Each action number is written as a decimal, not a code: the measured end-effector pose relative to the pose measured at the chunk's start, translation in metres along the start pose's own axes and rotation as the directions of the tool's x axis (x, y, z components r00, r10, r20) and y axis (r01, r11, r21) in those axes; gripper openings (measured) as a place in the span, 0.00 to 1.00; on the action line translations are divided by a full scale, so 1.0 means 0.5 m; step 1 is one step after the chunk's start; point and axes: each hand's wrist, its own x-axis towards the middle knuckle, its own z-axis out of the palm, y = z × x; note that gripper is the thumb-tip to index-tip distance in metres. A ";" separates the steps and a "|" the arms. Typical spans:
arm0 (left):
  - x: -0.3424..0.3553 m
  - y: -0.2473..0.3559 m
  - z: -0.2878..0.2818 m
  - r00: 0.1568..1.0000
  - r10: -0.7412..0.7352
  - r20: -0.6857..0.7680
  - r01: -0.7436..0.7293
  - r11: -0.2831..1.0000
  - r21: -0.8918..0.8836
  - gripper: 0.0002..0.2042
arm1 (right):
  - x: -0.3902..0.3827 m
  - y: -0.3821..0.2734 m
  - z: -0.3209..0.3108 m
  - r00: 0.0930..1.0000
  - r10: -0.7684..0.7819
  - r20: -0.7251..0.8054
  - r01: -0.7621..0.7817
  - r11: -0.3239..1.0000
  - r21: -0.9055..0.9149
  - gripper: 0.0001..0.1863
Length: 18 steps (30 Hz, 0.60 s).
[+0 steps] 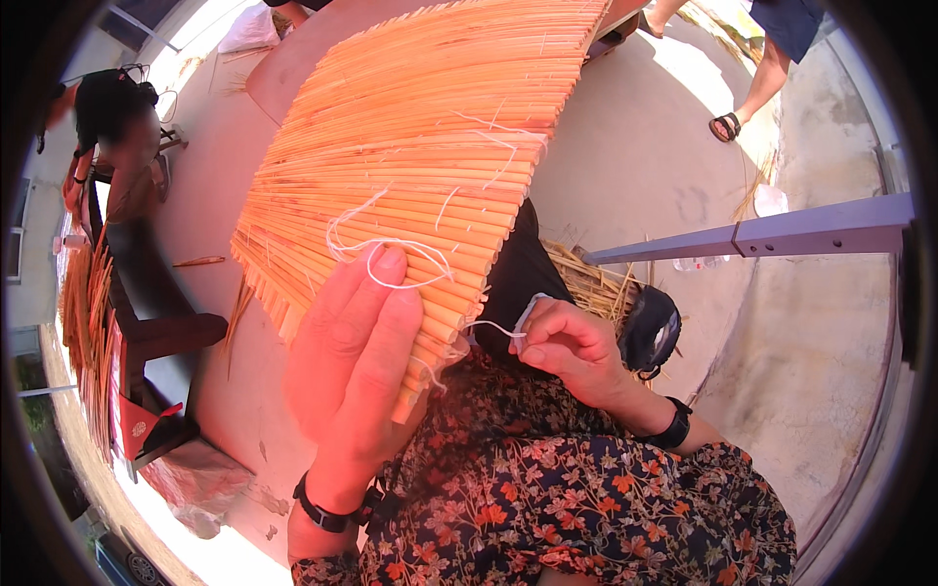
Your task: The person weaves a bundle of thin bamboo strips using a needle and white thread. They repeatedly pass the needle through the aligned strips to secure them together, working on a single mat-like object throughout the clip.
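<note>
A large mat of thin reeds [410, 127], bound side by side with white thread, slants from my lap toward the far side. My left hand [357, 342] grips its near left part, fingers lying on the upper face; the thumb is hidden. A loose loop of white thread [391, 264] lies on the reeds at these fingertips. Right of the mat's edge, my right hand [576, 352] pinches white thread that runs taut to the near reeds. Something pale grey [529, 311] wraps or covers one of its fingers. A needle cannot be made out.
Loose reed stalks [586, 278] lie on the floor right of my lap, beside a black bag-like item [650, 332]. A purple-grey metal bar [752, 234] juts in from the right. At left stand a dark bench [161, 337] and a reed bundle [88, 322]. Other people are at the far edges.
</note>
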 end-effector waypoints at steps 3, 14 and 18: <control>-0.019 0.000 0.014 0.997 0.051 0.051 -0.052 0.998 0.032 0.20 | 0.035 -0.021 -0.019 0.943 -0.200 -0.265 0.241 0.962 0.130 0.04; -0.035 0.013 0.041 0.999 0.028 0.040 -0.030 0.999 0.041 0.14 | 0.115 -0.073 -0.038 0.943 0.196 -0.269 0.097 0.609 0.787 0.07; -0.037 0.013 0.035 0.995 0.038 0.097 -0.043 0.998 0.041 0.19 | 0.121 -0.067 -0.027 0.997 0.078 -0.024 0.015 0.115 0.993 0.09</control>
